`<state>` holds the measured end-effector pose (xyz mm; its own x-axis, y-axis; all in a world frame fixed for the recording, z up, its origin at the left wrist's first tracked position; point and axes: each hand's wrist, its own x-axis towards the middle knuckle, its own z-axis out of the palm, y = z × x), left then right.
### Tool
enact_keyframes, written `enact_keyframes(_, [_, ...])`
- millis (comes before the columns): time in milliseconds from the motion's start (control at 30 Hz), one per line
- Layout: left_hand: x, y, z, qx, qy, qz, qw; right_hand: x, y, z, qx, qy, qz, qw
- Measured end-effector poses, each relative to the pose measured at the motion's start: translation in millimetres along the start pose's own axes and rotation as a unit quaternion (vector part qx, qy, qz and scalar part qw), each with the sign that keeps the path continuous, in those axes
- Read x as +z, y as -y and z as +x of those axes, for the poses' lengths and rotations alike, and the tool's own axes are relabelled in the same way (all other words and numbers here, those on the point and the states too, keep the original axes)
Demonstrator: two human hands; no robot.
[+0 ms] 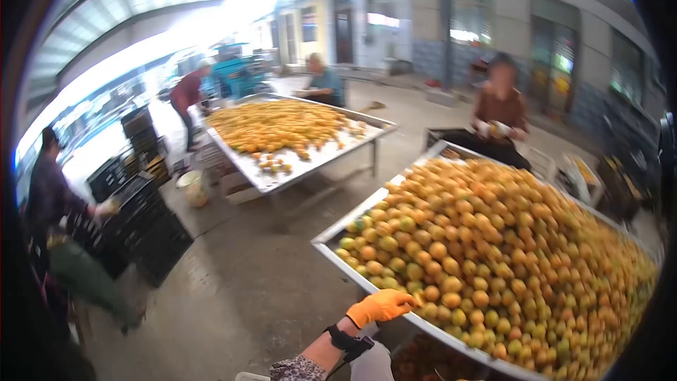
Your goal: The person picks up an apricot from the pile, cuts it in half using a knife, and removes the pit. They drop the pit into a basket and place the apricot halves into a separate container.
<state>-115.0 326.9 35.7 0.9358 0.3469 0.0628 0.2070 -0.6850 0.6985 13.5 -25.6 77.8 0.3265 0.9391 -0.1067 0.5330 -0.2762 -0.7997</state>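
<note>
My left hand (381, 307), in an orange glove with a dark strap around the wrist, reaches over the near rim of a metal-edged table (363, 282). Its fingers are drawn together beside the heaped fruit, and whatever they hold is too blurred to make out. Small round orange-yellow fruits (486, 247), some greenish, are piled high across this table. My right hand is out of view.
A second table (257, 175) holds more orange fruit. Black crates (159, 240) are stacked at left near a pale bucket (192, 189). Across the pile sits a gloved person (499, 109); another person (60, 190) stands by the crates. Two others are farther back.
</note>
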Motion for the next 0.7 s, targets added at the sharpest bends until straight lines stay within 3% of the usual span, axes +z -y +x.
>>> enact_keyframes(33, [15.7,-5.9,5.7,0.011,0.039,-0.054,0.998,-4.9,-2.3,-11.0,-0.001,-0.013,-0.007,1.000])
enact_keyframes(133, [26.1,-44.9,32.0,0.012,0.079,0.033,0.996,-16.4,-20.5,-38.6,-0.005,-0.059,-0.014,0.998])
enact_keyframes(233, [26.9,-62.2,80.7,0.084,0.049,0.028,0.995,-35.9,-22.7,-64.6,-0.008,-0.112,-0.001,0.994])
enact_keyframes(267, [14.1,-98.1,90.2,0.055,0.017,-0.028,0.998,-42.2,-22.5,-71.3,-0.002,-0.132,0.012,0.991])
enact_keyframes(333, [21.4,-84.8,142.4,0.097,-0.063,-0.033,0.993,-46.6,-32.0,-81.8,0.000,-0.169,0.033,0.985])
enact_keyframes(367, [18.3,-108.6,155.2,0.079,-0.123,0.016,0.989,-51.6,-33.7,-85.9,0.002,-0.172,0.034,0.984])
enact_keyframes(433, [27.6,-97.1,206.2,0.050,-0.133,0.034,0.989,-61.7,-33.9,-95.4,0.083,-0.175,0.091,0.977])
enact_keyframes(500, [35.7,-125.0,236.0,0.042,-0.139,0.048,0.988,-68.9,-44.0,-99.7,0.083,-0.194,0.088,0.974])
enact_keyframes(600, [68.0,-138.0,281.3,0.102,-0.083,0.061,0.989,-80.0,-55.5,-103.9,0.090,-0.226,0.101,0.965])
enact_keyframes(700, [99.0,-170.0,301.0,0.023,-0.011,0.229,0.973,-93.8,-60.7,-105.3,0.113,-0.231,0.123,0.958])
